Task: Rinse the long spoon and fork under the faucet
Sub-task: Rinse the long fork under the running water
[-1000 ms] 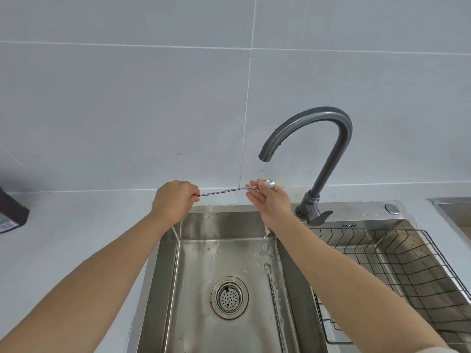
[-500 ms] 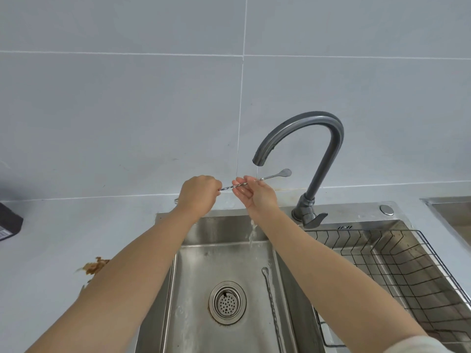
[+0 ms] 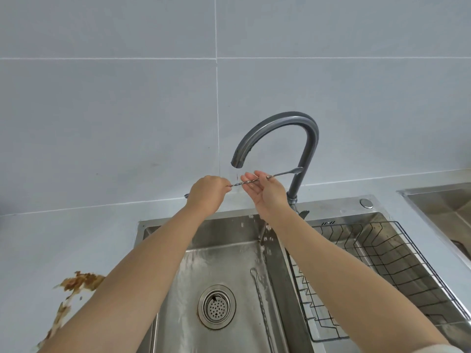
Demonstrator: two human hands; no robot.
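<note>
A long spoon (image 3: 283,174) with a twisted handle is held level just under the grey faucet spout (image 3: 238,161). My left hand (image 3: 207,194) grips its handle end in a fist. My right hand (image 3: 265,192), palm toward me, pinches the middle of the handle with thumb and fingers. The spoon's bowl reaches the faucet neck (image 3: 304,174). A thin stream of water falls between my hands, and drops splash below my right wrist. A second long twisted utensil (image 3: 260,301) lies in the sink basin (image 3: 183,276), right of the drain (image 3: 216,306); its far end is hidden.
A black wire basket (image 3: 382,271) sits in the right basin. Brown food scraps (image 3: 76,284) lie on the grey counter at the left. A round button (image 3: 366,203) is on the sink rim, and another steel basin (image 3: 443,210) lies at the far right.
The spoon has shifted right, so its bowl now sits by the faucet neck. My right hand has slid from the bowl to the mid-handle, and my left hand followed rightward.
</note>
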